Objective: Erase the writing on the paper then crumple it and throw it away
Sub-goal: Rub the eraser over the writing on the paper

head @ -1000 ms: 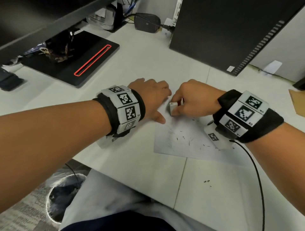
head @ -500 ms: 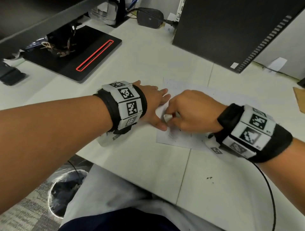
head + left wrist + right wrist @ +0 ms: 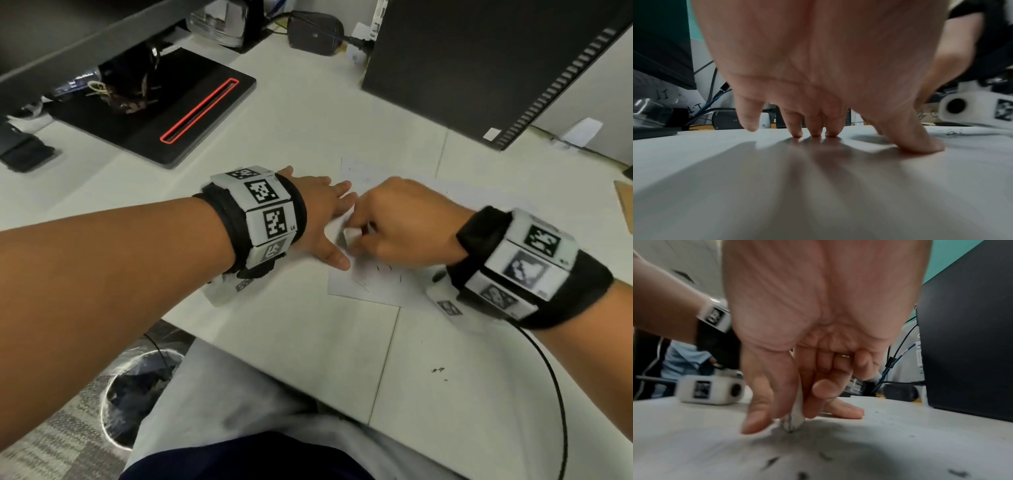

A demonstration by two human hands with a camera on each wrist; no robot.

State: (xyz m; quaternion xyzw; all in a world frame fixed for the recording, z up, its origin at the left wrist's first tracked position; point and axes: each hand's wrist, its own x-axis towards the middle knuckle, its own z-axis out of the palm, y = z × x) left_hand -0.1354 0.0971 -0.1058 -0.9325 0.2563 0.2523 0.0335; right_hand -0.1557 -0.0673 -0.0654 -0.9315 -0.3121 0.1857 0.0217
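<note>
White paper [image 3: 376, 284] is pinned flat on the desk [image 3: 308, 342] by the spread, uncurled fingers of the left hand [image 3: 318, 219], at its nine o'clock edge. At three o'clock of that hand, a white eraser [image 3: 795, 417] is pinched by the right hand [image 3: 404, 226] against the sheet. Tearing or creasing could be caused by hard rubbing if the hold slips.

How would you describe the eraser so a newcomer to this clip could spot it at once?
Start at the white desk, then find the sheet of paper lying near its front edge between the two hands. The eraser is the small white block pinched in the right hand, its tip on the paper. Unlike the dark crumbs scattered around it, it is pale and solid.
</note>
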